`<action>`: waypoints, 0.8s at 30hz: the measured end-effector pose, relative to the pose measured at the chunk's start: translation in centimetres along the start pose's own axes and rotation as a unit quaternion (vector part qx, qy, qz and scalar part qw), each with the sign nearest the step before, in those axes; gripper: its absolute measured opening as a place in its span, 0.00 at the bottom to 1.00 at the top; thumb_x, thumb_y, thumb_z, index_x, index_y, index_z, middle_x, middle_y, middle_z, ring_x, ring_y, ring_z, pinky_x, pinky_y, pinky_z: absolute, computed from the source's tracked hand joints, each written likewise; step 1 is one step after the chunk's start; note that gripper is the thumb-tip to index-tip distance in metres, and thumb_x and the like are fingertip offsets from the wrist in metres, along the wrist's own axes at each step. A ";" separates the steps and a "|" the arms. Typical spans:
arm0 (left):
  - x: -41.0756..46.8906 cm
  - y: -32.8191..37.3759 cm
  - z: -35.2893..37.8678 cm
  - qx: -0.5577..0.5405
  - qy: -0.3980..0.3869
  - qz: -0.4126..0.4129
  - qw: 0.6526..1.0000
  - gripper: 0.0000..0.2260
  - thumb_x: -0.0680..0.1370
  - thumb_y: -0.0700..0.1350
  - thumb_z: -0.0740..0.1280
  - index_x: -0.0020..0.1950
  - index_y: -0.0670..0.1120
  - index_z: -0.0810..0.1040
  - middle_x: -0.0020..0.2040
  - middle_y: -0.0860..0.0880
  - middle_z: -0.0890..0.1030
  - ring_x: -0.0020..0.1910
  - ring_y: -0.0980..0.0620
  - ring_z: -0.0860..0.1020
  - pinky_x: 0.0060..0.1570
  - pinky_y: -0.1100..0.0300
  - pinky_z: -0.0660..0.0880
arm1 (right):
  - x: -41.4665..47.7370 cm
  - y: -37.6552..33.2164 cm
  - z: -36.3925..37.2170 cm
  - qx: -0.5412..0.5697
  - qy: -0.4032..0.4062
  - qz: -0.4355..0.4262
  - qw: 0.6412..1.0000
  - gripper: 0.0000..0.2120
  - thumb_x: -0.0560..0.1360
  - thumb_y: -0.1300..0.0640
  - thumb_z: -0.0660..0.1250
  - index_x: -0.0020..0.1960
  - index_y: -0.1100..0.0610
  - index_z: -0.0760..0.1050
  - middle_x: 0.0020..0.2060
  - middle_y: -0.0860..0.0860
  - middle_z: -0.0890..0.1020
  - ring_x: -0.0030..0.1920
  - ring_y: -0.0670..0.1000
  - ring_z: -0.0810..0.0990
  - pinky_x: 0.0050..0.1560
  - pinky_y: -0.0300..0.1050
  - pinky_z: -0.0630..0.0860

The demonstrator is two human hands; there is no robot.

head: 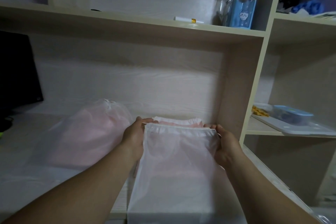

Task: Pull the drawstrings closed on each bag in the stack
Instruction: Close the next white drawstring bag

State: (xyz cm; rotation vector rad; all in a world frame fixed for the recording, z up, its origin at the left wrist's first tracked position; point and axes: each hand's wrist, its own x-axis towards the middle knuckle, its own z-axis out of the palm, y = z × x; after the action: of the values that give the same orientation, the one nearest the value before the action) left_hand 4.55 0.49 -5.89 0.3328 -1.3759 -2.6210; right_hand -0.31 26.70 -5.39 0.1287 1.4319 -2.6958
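Note:
A sheer white drawstring bag with something pink inside lies on top of a stack of such bags on the desk. Its mouth is flat and wide. My left hand pinches the left end of its drawstring channel. My right hand pinches the right end, thumb on the cord. To the left lies another sheer bag with its mouth gathered shut at the top.
The bags rest on a pale wooden desk inside a shelf unit. A black monitor stands at the far left. A blue box sits on the upper shelf, and a tray with a blue container on the right shelf.

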 end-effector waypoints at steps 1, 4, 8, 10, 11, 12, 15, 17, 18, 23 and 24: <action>-0.1 0.1 0.1 -0.015 -0.005 -0.004 1.000 0.24 0.87 0.57 0.53 0.45 0.44 0.80 0.56 0.41 0.85 0.54 0.40 0.83 0.57 0.48 0.77 | 0.0 -0.1 0.1 -0.004 0.006 -0.001 1.000 0.17 0.85 0.55 0.61 0.38 0.54 0.72 0.46 0.55 0.87 0.55 0.55 0.84 0.66 0.52 0.77; -0.8 0.8 0.7 -0.051 -0.003 -0.015 0.999 0.23 0.87 0.57 0.51 0.39 0.46 0.71 0.55 0.42 0.86 0.56 0.41 0.82 0.55 0.47 0.76 | -0.3 -0.3 0.3 0.053 0.010 0.038 0.998 0.16 0.85 0.53 0.59 0.39 0.54 0.71 0.50 0.57 0.89 0.57 0.57 0.85 0.66 0.54 0.78; -1.3 2.0 0.7 -0.128 0.014 -0.014 0.992 0.23 0.87 0.57 0.52 0.34 0.48 0.63 0.37 0.44 0.82 0.40 0.44 0.82 0.51 0.50 0.76 | -0.7 -0.4 0.5 0.095 0.039 0.033 0.994 0.15 0.84 0.58 0.54 0.39 0.56 0.69 0.42 0.58 0.88 0.47 0.58 0.86 0.58 0.54 0.79; -1.4 2.4 0.2 -0.174 0.039 -0.010 0.984 0.22 0.87 0.55 0.53 0.34 0.48 0.61 0.31 0.47 0.69 0.29 0.47 0.73 0.44 0.52 0.76 | -1.0 -0.6 0.6 0.137 0.058 0.011 0.989 0.17 0.83 0.61 0.51 0.35 0.54 0.63 0.30 0.54 0.81 0.37 0.56 0.86 0.53 0.53 0.80; -1.3 2.6 -0.1 -0.176 0.050 -0.004 0.983 0.22 0.87 0.54 0.53 0.34 0.49 0.60 0.29 0.49 0.64 0.26 0.49 0.67 0.38 0.54 0.75 | -1.2 -0.7 0.7 0.157 0.070 0.007 0.985 0.18 0.83 0.62 0.50 0.35 0.54 0.61 0.24 0.52 0.75 0.33 0.54 0.83 0.49 0.53 0.80; -1.3 2.6 -0.4 -0.157 0.061 0.001 0.986 0.22 0.87 0.53 0.54 0.34 0.49 0.60 0.27 0.50 0.61 0.24 0.51 0.61 0.31 0.59 0.72 | -1.4 -0.9 0.7 0.172 0.082 0.009 0.982 0.18 0.82 0.63 0.50 0.34 0.54 0.61 0.21 0.51 0.69 0.29 0.52 0.77 0.45 0.52 0.80; -1.4 2.9 -1.8 -0.077 0.068 0.025 0.994 0.19 0.85 0.50 0.55 0.33 0.52 0.58 0.25 0.52 0.57 0.20 0.54 0.55 0.21 0.65 0.51 | -1.5 -1.0 0.2 0.165 0.120 0.018 0.979 0.17 0.80 0.64 0.50 0.34 0.54 0.61 0.19 0.50 0.63 0.25 0.49 0.63 0.34 0.43 0.70; -1.4 3.4 -2.7 -0.033 0.085 0.055 0.994 0.18 0.83 0.48 0.55 0.34 0.52 0.58 0.27 0.52 0.56 0.21 0.54 0.54 0.23 0.65 0.48 | -1.3 -1.2 -0.8 0.152 0.133 0.015 0.979 0.16 0.80 0.64 0.50 0.35 0.52 0.61 0.20 0.49 0.63 0.24 0.48 0.62 0.28 0.40 0.63; -1.4 3.7 -3.1 -0.015 0.097 0.070 0.993 0.17 0.83 0.47 0.55 0.34 0.52 0.58 0.28 0.52 0.56 0.22 0.54 0.54 0.24 0.65 0.48 | -1.3 -1.3 -1.3 0.146 0.135 0.016 0.980 0.16 0.80 0.63 0.51 0.35 0.52 0.61 0.21 0.49 0.63 0.23 0.48 0.61 0.26 0.40 0.61; -1.6 4.5 -5.0 0.047 0.152 0.114 0.981 0.14 0.81 0.44 0.55 0.35 0.52 0.60 0.26 0.52 0.57 0.23 0.53 0.53 0.24 0.64 0.48 | -1.2 -1.5 -3.1 0.104 0.144 0.005 0.984 0.16 0.80 0.62 0.53 0.35 0.51 0.59 0.21 0.48 0.60 0.20 0.48 0.59 0.22 0.36 0.57; -1.7 4.5 -5.1 0.052 0.162 0.119 0.978 0.14 0.81 0.43 0.55 0.35 0.51 0.60 0.25 0.52 0.58 0.22 0.53 0.54 0.24 0.64 0.49 | -1.1 -1.4 -3.2 0.095 0.146 0.001 0.985 0.16 0.79 0.63 0.52 0.35 0.51 0.59 0.21 0.48 0.60 0.21 0.48 0.58 0.22 0.36 0.57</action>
State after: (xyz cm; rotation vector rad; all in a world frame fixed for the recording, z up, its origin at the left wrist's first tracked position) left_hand 7.73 -5.68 -4.81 0.5445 -1.3491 -2.1912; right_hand 0.78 30.14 -5.90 0.5595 1.2275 -2.9015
